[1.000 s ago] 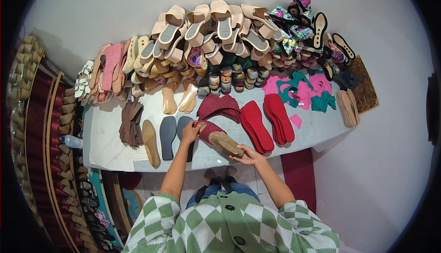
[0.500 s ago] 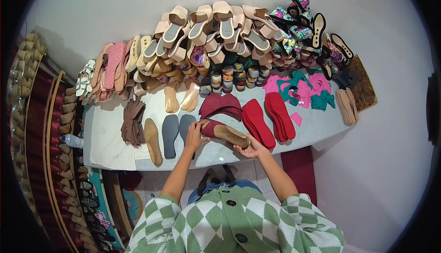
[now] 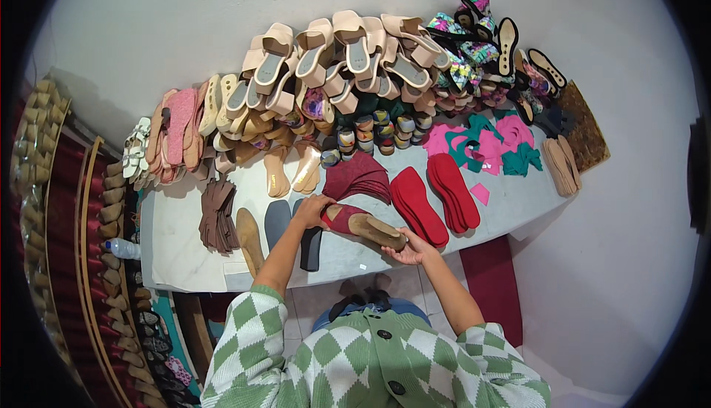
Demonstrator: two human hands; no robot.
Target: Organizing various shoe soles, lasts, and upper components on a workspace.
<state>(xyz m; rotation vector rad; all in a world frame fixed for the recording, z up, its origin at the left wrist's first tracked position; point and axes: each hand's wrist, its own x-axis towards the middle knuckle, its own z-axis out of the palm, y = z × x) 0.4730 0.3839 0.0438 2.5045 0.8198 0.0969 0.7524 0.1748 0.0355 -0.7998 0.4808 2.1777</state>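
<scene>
A brown wooden shoe last (image 3: 376, 231) lies across both my hands over the front of the table, its heel end toward the right. Around its toe end sits a maroon strap upper (image 3: 339, 218). My left hand (image 3: 314, 211) grips the toe end, fingers closed on the upper. At the heel end, my right hand (image 3: 412, 248) holds the last from below with curled fingers. Two grey soles (image 3: 278, 219) are near my left hand, partly hidden by my forearm. Beyond the last lies a fan of maroon pieces (image 3: 359, 177). Red soles (image 3: 417, 206) are stacked to its right.
Heeled beige sandals (image 3: 315, 52) are piled along the wall. Pink and green scraps (image 3: 489, 145) lie at the right. On the left are brown strips (image 3: 217, 215), another last (image 3: 249, 239) and a shelf of lasts (image 3: 112, 204). A plastic bottle (image 3: 122, 249) stands by the table's left edge.
The head view has shifted slightly. The last stays in both hands and has turned a little, showing more of its side. My left forearm now covers more of the grey soles.
</scene>
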